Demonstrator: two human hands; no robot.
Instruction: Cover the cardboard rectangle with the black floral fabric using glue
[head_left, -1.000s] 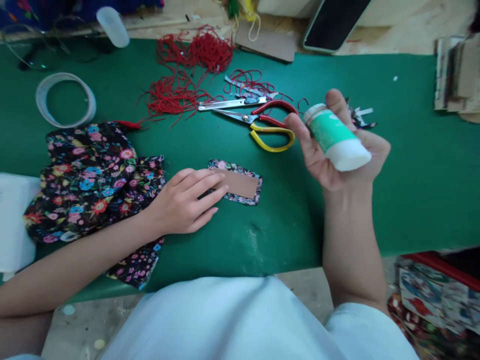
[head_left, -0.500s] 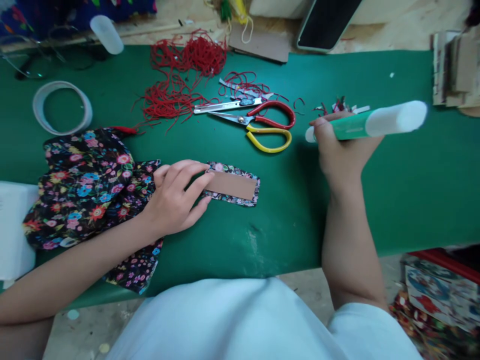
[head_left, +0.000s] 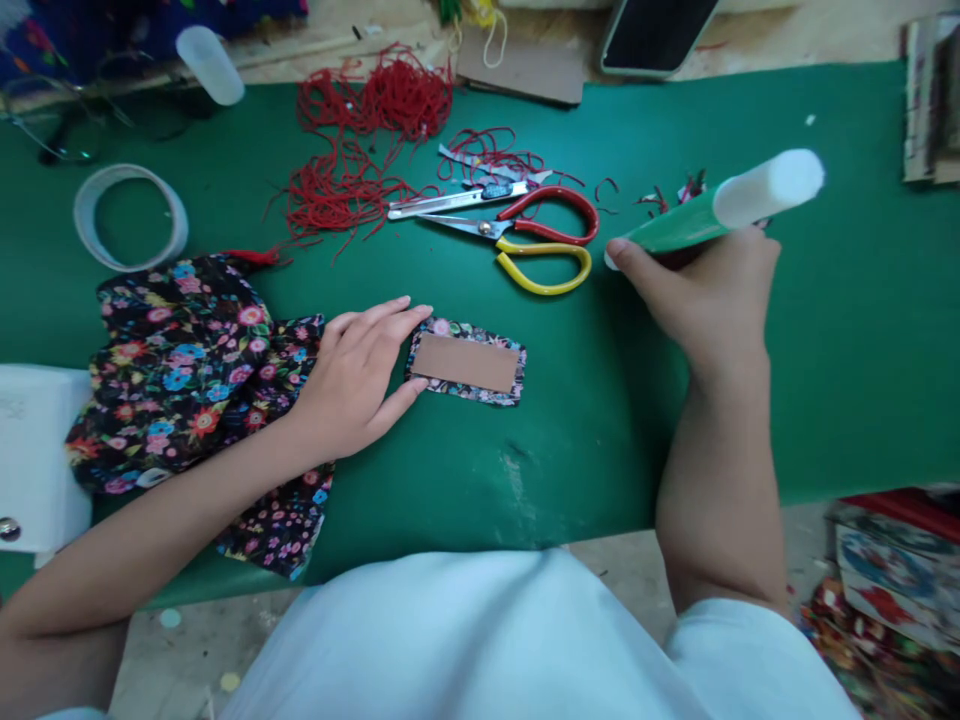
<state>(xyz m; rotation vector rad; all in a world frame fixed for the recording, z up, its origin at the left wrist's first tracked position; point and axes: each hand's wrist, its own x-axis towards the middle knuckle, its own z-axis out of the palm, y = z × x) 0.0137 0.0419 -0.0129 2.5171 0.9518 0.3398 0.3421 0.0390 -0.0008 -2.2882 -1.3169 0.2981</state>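
My right hand (head_left: 709, 290) is closed around a green and white glue stick (head_left: 720, 208), held nearly level above the green mat (head_left: 570, 430), its white end pointing right. My left hand (head_left: 360, 375) lies open with fingers stretched out, fingertips touching the left edge of a small brown card rectangle (head_left: 465, 362). That card rests on a floral fabric patch (head_left: 517, 385) that shows as a border around it.
Red- and yellow-handled scissors (head_left: 536, 245) lie behind the card. Tangled red thread (head_left: 360, 150) spreads at the back. A heap of floral cloth (head_left: 187, 370) sits left, with a tape roll (head_left: 127, 215), a white box (head_left: 34, 450) and a phone (head_left: 656, 35).
My right hand turned the glue stick from upright in the palm to nearly level and shifted it right. My left hand slid back off the card to its left edge.
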